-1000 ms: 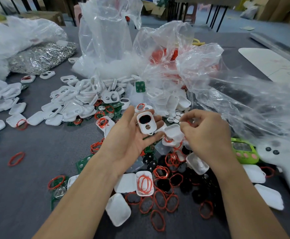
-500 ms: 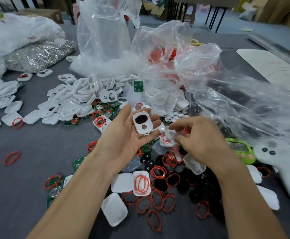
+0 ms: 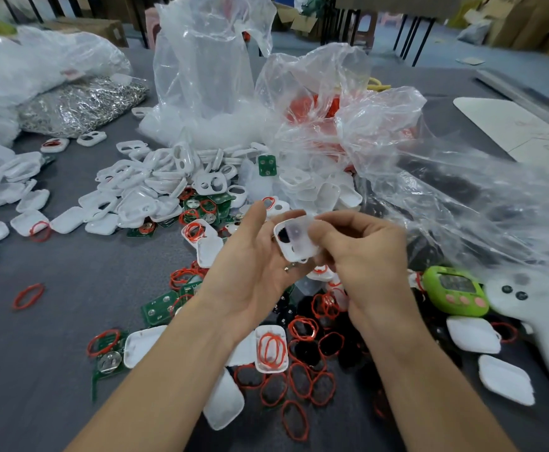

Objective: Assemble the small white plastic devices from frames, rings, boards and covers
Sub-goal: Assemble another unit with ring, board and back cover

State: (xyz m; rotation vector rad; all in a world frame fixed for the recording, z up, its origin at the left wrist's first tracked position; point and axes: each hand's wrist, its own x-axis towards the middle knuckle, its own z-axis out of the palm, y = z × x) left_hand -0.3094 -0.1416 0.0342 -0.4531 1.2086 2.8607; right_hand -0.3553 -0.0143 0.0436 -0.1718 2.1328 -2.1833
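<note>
White frames (image 3: 155, 187), red rings (image 3: 299, 419), green boards (image 3: 159, 308), grey table (image 3: 38, 370).

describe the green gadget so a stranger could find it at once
Start at the big clear plastic bag on the right. Just below its near edge, beside the white controller, lies the green gadget. It alone is lime green, with a screen and pink buttons.
</note>
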